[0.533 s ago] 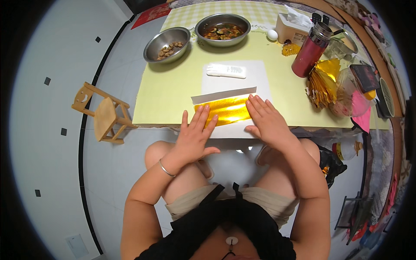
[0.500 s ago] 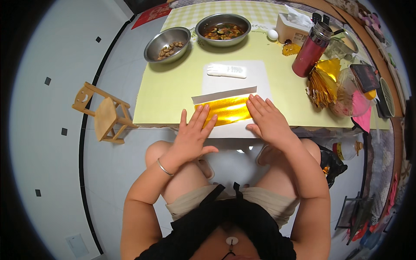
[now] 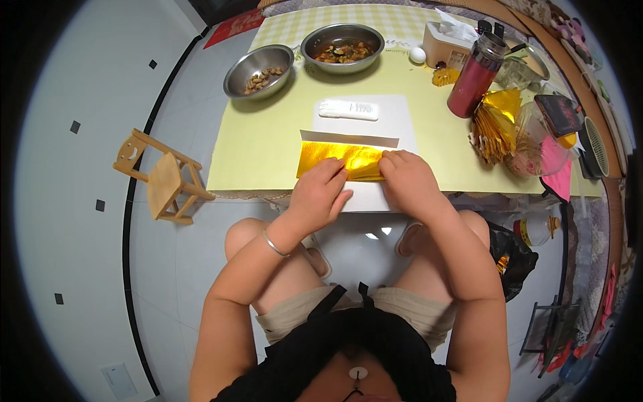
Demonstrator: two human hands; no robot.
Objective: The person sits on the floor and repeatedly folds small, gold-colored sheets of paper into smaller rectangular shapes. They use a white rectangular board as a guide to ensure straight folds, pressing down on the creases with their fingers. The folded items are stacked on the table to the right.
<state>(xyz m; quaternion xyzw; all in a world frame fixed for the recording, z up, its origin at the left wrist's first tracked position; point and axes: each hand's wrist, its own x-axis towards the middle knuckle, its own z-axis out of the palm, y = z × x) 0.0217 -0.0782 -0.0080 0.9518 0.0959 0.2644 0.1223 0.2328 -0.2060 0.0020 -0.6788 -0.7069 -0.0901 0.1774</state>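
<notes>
A sheet of shiny gold foil paper (image 3: 319, 154) lies near the table's front edge, with a strip of its pale grey back (image 3: 351, 138) showing along the far side. My left hand (image 3: 319, 194) has its fingers curled over the sheet's near middle, the thumb close to the fingers. At the right end of the same sheet, my right hand (image 3: 412, 184) pinches the near edge, which looks bent up. My fingers hide part of that edge. Beneath lies a white sheet (image 3: 402, 124), and a white oblong plastic object (image 3: 348, 109) rests on it beyond the foil.
Two steel bowls stand far left, one with nuts (image 3: 234, 77), one with food in liquid (image 3: 342, 65). At right are a red flask (image 3: 474, 80), a fanned gold paper bundle (image 3: 494, 124), a tissue box (image 3: 445, 48) and an egg (image 3: 417, 55). A small wooden chair (image 3: 164, 177) stands left.
Both hands were flat with fingers stretched on the foil; now their fingers are curled. My left hand has moved right and nearer, and the foil's near edge is gripped.
</notes>
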